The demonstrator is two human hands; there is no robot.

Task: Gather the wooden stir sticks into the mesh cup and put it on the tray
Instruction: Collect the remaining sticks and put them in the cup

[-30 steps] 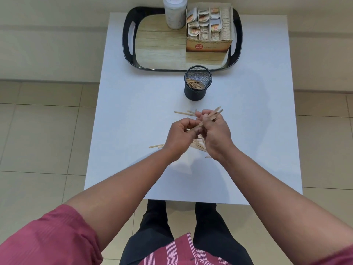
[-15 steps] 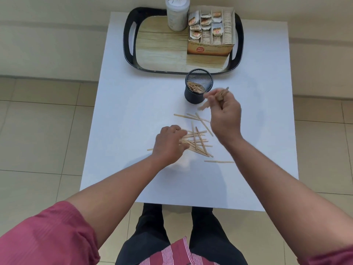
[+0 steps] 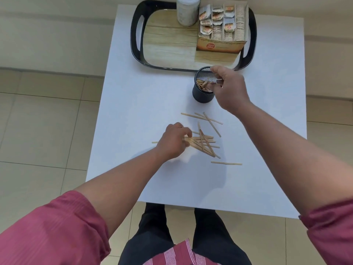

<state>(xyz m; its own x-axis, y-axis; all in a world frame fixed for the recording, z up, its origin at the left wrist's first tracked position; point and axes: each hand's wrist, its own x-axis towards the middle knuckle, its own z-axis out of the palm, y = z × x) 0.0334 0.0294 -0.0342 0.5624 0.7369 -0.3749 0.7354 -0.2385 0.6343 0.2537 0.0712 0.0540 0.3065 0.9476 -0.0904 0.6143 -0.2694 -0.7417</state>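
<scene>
The thin, flat, pale wooden stir sticks [image 3: 202,143] lie in a loose crossed heap on the white table [image 3: 133,104], near the black cylindrical mesh cup [image 3: 202,93] on its near side, with a few strays around the heap and one bundle already inside the cup. They look light, stiff and easily scattered, probably best pinched several at a time near mid-length. The left hand [image 3: 172,142] rests curled fingers on the heap's left end, gripping sticks. The right hand [image 3: 228,88] hovers over the cup's rim, fingertips narrowly pinched on a few blurred sticks. Beyond the cup sits the black-rimmed, wood-patterned tray [image 3: 133,35]; the rigid cup should lift easily by its wall.
</scene>
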